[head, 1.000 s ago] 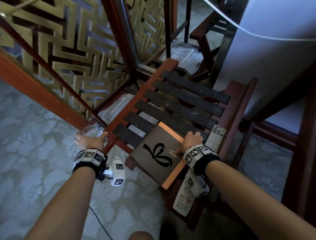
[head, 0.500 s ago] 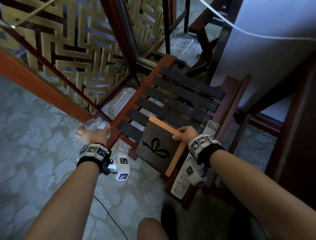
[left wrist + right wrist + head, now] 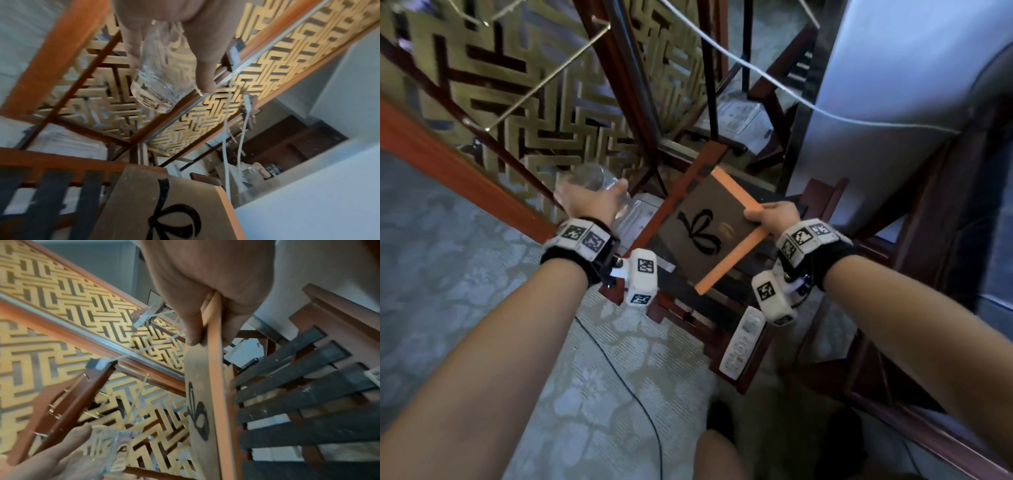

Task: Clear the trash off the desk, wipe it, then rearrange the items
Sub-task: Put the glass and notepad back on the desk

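— Far left?
— Patterned grey carpet [image 3: 441,274], then a gold lattice screen [image 3: 544,102] in a red-brown frame, running to the far side.

— And the left hand [image 3: 589,202]?
— Wrapped round a clear glass [image 3: 156,78], thumb on one side and fingers on the other, seen plainly in the left wrist view. Held up in the air in front of the lattice, left of the slatted rack. Cannot tell whether anything inside it.

— Below that hand?
— Black cable [image 3: 626,377] trailing across the carpet, near side.

— Middle of the scene?
— Brown box [image 3: 709,229] with an orange edge and a black bow drawn on the lid. Lifted clear and tilted above the wooden rack with dark slats [image 3: 287,386], not resting on any surface. White papers visible under the slats.

— Gripped how?
— Pinched at its right edge by the right hand [image 3: 774,216], thumb on the lid and fingers curled beneath, orange edge running between them in the right wrist view.

— Near side of the rack?
— White remote control [image 3: 743,342] lying along the rack's right near rail, below the right wrist.

— Further right?
— Pale grey wall panel [image 3: 893,85], a white cord [image 3: 756,73] slung across it, and dark red wooden frames beyond the right forearm.
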{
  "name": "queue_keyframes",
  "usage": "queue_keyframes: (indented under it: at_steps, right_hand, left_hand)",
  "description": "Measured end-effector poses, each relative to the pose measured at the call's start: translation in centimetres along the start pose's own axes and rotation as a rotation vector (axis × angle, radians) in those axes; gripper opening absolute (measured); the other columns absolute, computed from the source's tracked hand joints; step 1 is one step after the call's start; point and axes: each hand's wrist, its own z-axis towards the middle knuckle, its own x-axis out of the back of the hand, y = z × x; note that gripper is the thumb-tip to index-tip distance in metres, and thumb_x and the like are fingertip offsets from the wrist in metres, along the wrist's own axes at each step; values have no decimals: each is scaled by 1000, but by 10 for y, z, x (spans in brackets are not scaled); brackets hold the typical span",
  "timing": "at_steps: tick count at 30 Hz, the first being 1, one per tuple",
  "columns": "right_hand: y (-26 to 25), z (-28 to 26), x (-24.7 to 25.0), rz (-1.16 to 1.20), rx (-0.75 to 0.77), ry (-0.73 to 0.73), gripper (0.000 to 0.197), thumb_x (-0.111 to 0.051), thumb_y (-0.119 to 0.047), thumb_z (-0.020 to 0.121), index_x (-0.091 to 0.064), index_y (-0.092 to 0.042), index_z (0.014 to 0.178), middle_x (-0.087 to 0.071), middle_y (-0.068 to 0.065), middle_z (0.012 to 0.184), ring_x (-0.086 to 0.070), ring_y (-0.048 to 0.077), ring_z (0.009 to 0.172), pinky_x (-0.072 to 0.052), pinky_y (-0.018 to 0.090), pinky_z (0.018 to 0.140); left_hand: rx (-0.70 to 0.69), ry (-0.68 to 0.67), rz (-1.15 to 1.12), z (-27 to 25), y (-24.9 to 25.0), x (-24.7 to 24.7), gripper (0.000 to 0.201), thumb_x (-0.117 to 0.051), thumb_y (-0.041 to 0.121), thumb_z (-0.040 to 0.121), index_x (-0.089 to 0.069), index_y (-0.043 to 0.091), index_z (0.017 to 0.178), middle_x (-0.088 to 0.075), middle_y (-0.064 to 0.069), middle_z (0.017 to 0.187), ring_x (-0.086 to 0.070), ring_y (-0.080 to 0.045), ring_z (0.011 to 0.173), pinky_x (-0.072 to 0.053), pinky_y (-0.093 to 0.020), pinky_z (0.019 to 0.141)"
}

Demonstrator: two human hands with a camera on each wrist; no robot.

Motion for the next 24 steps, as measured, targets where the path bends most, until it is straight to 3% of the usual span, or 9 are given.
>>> queue_keyframes:
  at_steps: [4,7,9,13,16,19,21,23,24]
  right_hand:
    - [-48,-28,28,119,71,114,28,-76,-14,77,-69,-5,102,-67,9,90,-66,23,85,-55,39,86]
    - [-83,-50,58,135,149,157,17,-76,-17,76,-68,-9,89,-69,8,86,-68,26,83,-56,43,83]
    - [-107,-70,82,137,201,162,15,-75,-18,78,-67,-11,87,-69,7,83,-68,24,80,-57,38,79]
    - [-146,-106,134,188,312,231,17,-72,-16,81,-66,-7,94,-63,2,76,-61,13,67,-53,19,60]
    - [-168,-134,167,233,380,274,10,-70,-12,83,-65,-7,89,-61,2,70,-59,3,50,-48,14,49]
    - [-181,-161,200,331,427,306,15,-70,-7,81,-66,2,93,-64,10,77,-63,16,63,-56,28,62]
    - [-185,-180,222,342,456,316,4,-66,-5,83,-63,-4,82,-59,7,70,-59,15,58,-51,21,52]
    - [-183,-196,246,342,481,353,7,-65,-5,85,-62,-7,78,-59,6,69,-58,11,52,-47,16,43]
    - [-180,-202,258,354,485,364,9,-65,-6,85,-62,-7,76,-61,7,72,-60,12,56,-50,17,46]
  left_hand:
    - [-97,-46,-28,-16,67,7,80,-84,41,63,-48,11,128,-50,-4,129,-52,-19,112,-44,-28,95]
    - [-150,-122,-104,-30,121,11,61,-84,30,69,-50,11,116,-53,2,111,-51,-11,97,-43,-20,84]
    - [-211,-184,-157,-45,155,18,49,-82,25,71,-53,9,108,-55,2,102,-53,-10,90,-48,-23,83]
    - [-338,-232,-170,-77,222,33,61,-84,30,68,-52,7,116,-55,1,104,-54,-12,94,-48,-24,82]
    - [-390,-287,-176,-102,266,39,59,-87,41,49,-59,12,92,-63,0,95,-63,-17,89,-55,-31,79]
    - [-446,-338,-202,-134,304,42,47,-85,30,65,-39,23,73,-47,8,82,-51,-14,88,-47,-28,78]
    - [-507,-370,-225,-152,323,41,39,-83,24,69,-48,21,87,-49,7,90,-50,-12,94,-44,-24,81]
    - [-567,-387,-206,-173,339,43,51,-84,24,66,-53,14,105,-52,4,100,-52,-10,93,-45,-22,84]
    - [-600,-404,-201,-186,346,44,44,-84,21,66,-54,16,99,-53,5,95,-53,-7,85,-45,-17,78]
